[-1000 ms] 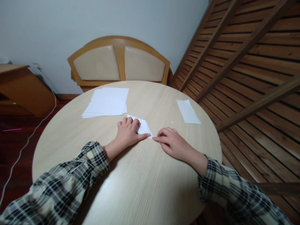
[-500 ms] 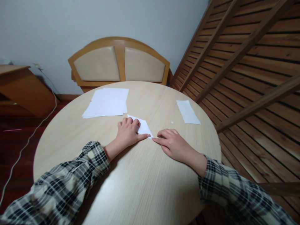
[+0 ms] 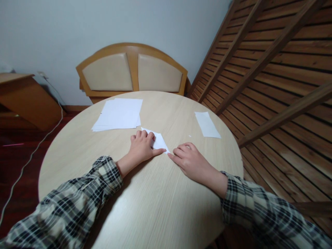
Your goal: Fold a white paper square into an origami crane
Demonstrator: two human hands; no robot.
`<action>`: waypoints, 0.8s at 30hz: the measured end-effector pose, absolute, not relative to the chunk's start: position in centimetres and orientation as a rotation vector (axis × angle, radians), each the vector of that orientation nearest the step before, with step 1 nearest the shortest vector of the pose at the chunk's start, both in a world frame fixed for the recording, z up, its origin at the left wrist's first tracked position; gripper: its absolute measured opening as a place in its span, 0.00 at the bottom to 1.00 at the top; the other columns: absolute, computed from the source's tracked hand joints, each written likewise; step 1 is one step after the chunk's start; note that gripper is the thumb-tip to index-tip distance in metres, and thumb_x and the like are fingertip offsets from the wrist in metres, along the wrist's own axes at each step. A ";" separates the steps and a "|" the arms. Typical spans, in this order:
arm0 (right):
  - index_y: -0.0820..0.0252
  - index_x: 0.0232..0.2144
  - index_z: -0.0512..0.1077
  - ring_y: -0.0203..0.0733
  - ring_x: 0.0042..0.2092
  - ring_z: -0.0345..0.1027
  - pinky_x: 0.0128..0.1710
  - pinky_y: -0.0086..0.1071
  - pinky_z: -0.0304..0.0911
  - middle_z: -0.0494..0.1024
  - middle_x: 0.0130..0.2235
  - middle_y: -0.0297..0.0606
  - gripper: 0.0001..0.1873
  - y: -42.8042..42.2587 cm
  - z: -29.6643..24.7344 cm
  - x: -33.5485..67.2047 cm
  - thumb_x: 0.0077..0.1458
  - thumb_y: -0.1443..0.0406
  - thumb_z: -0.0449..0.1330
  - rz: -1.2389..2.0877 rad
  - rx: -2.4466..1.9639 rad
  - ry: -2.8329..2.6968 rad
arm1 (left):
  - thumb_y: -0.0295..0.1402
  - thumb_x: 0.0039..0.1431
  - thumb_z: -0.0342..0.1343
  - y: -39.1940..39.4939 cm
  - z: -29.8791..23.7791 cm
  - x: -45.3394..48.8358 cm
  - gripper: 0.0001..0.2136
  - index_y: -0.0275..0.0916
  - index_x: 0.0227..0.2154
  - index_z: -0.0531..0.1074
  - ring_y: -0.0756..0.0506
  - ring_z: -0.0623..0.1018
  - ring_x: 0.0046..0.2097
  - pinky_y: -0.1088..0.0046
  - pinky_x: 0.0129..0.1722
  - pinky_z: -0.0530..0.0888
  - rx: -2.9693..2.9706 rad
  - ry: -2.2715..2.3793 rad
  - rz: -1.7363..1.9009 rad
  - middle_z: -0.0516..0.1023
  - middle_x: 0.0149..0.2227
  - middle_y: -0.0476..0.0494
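A small folded sheet of white paper (image 3: pixel 160 141) lies on the round table, partly hidden under my left hand. My left hand (image 3: pixel 142 146) holds it down, fingers curled over it and thumb stretched along its near edge. At the paper's right-hand corner, the index finger of my right hand (image 3: pixel 190 159) presses close to the left thumb. The other right fingers are bent inward, and that thumb is mostly hidden beneath the hand.
Several loose white sheets (image 3: pixel 118 113) lie stacked at the table's far left. A narrow paper strip (image 3: pixel 207 124) rests at the right, with a tiny scrap (image 3: pixel 190 136) nearer me. Beyond the pale wooden table (image 3: pixel 155 207) stands a padded headboard (image 3: pixel 135 69); slatted wood (image 3: pixel 272 103) rises at right.
My right hand has shifted very slightly, its index finger still at the paper's corner. The left hand and the folded paper stay in place; the view has tilted a little.
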State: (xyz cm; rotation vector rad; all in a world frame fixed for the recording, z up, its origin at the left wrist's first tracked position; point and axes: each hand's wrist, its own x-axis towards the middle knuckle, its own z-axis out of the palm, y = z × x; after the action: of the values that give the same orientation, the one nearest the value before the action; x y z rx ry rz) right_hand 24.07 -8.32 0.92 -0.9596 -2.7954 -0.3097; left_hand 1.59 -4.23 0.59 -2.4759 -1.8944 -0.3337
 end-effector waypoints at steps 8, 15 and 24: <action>0.62 0.51 0.72 0.48 0.47 0.64 0.51 0.45 0.53 0.77 0.42 0.44 0.16 -8.9 0.7 24.7 0.66 0.69 0.48 -0.255 -0.961 -2.768 | 0.60 0.49 0.58 -4.4 0.7 1.6 0.29 0.39 0.43 0.70 0.31 0.68 0.50 0.54 0.48 0.64 -2.471 -1.914 -0.351 0.72 0.45 0.34; 0.58 0.47 0.75 0.45 0.45 0.67 0.48 0.42 0.54 0.79 0.41 0.39 0.16 -8.2 0.7 24.8 0.59 0.73 0.55 0.010 -1.025 -2.566 | 0.61 0.50 0.57 -4.3 0.7 1.6 0.30 0.39 0.43 0.70 0.31 0.68 0.50 0.54 0.47 0.63 -2.489 -1.892 -0.353 0.72 0.45 0.34; 0.56 0.48 0.75 0.46 0.43 0.63 0.45 0.40 0.55 0.75 0.40 0.40 0.17 -8.1 0.2 23.5 0.58 0.72 0.58 -0.078 -1.062 -2.620 | 0.61 0.49 0.57 -4.3 0.5 1.6 0.31 0.38 0.44 0.70 0.31 0.68 0.50 0.55 0.47 0.64 -2.479 -1.882 -0.325 0.71 0.45 0.35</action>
State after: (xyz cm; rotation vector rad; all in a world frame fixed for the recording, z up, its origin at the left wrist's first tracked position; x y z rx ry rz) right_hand 23.54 -8.11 0.22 -1.0620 -2.6199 -0.0780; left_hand 1.65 -4.28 0.51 -2.4791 -1.8815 -0.3252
